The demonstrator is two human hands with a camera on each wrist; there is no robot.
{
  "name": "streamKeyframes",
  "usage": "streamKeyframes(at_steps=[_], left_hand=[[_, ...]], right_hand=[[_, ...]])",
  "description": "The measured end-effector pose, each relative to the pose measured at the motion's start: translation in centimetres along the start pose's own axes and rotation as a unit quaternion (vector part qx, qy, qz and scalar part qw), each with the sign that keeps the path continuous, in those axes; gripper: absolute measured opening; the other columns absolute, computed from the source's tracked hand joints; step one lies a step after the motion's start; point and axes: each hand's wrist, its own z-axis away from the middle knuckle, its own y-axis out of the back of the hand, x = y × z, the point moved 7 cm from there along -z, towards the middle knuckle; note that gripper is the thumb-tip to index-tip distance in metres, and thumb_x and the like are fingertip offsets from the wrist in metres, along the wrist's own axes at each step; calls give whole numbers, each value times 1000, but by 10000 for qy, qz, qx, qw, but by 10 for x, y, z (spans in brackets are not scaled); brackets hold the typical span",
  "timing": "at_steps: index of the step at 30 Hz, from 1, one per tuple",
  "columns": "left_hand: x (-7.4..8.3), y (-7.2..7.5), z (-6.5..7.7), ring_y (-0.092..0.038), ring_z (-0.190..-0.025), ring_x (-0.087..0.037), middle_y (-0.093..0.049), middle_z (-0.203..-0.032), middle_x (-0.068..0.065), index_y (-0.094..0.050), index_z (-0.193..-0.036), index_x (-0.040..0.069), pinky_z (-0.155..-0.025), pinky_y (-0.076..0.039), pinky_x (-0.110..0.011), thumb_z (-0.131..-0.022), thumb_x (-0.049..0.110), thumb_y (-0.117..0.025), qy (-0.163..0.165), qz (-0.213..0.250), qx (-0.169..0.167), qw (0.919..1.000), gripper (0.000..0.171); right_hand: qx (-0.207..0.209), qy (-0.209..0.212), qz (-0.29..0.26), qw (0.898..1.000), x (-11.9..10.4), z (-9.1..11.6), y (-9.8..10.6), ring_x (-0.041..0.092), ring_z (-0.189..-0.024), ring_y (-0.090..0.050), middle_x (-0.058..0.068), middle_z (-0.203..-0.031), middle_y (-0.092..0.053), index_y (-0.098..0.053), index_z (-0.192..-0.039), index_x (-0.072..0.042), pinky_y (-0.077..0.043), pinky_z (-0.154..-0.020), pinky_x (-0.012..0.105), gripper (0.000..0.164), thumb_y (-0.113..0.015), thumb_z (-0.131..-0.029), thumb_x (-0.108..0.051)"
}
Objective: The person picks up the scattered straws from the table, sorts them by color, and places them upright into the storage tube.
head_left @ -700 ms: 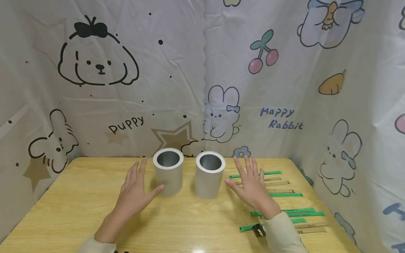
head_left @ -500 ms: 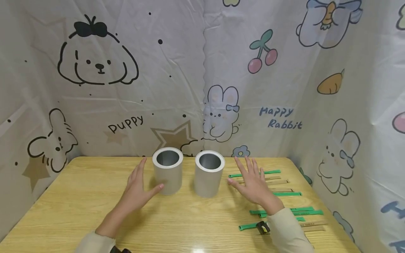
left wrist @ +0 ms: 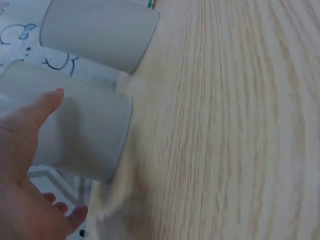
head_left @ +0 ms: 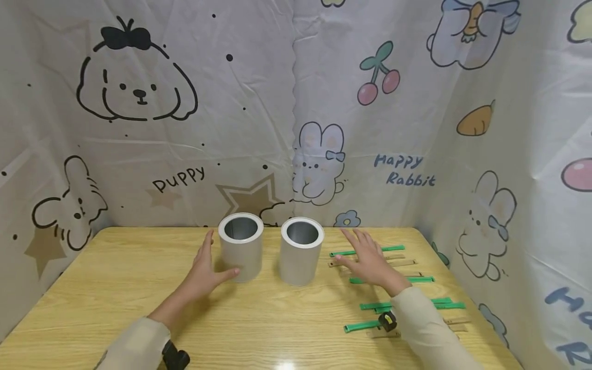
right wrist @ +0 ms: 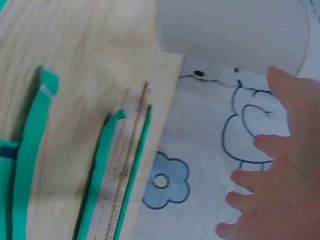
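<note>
Two pale hollow cylinders with white rims stand upright side by side near the table's back edge: the left cylinder (head_left: 241, 262) and the right cylinder (head_left: 299, 263). My left hand (head_left: 202, 277) is beside the left cylinder, thumb overlapping its front and the other fingers at its left side. In the left wrist view, this hand (left wrist: 25, 170) has thumb and fingers spread apart around the cylinder (left wrist: 85, 125). My right hand (head_left: 369, 263) hovers to the right of the right cylinder, over thin sticks, holding nothing. Its fingers (right wrist: 252, 181) are spread in the right wrist view.
Narrow green stick packets (head_left: 418, 279) and brown stick packets (head_left: 403, 263) lie in loose rows along the table's right side, some under the right forearm. A printed cloth (head_left: 250, 128) hangs behind and beside the wooden table (head_left: 259, 329).
The head view has shifted slightly, moving the whole scene a little left and up. Both hands have turned somewhat, and the right hand's fingers appear closer together. The cylinders remain standing.
</note>
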Motion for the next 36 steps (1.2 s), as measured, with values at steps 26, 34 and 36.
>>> streamKeyframes(at_steps=[26,34,36], left_hand=[[-29,-13,-28,-14,-153,-50,-16,-165,-30,9,-162,12,-121,-7,-72,-77,26,-89,299,1092,-1378,9840,131],[-26,-25,-27,-32,-148,-48,-28,-161,-31,-4,-160,-3,-122,-23,-62,-78,23,-88,99,1140,-1520,9817,121],[-25,-28,-27,-33,-147,-49,-29,-160,-32,-4,-159,-4,-122,-25,-62,-79,22,-88,79,1106,-1568,9814,120]], right_hand=[[-789,-312,-1048,9909,48,-43,-12,51,-142,-39,30,-153,-43,-47,-148,0,-35,-113,67,56,-58,-103,-33],[-1096,-569,-1259,9843,75,-43,-14,54,-142,-35,32,-153,-41,-48,-146,4,-33,-115,66,51,-58,-104,-22],[-1131,-560,-1266,9839,82,-42,-14,53,-140,-37,32,-151,-43,-49,-144,6,-34,-116,65,49,-61,-102,-17]])
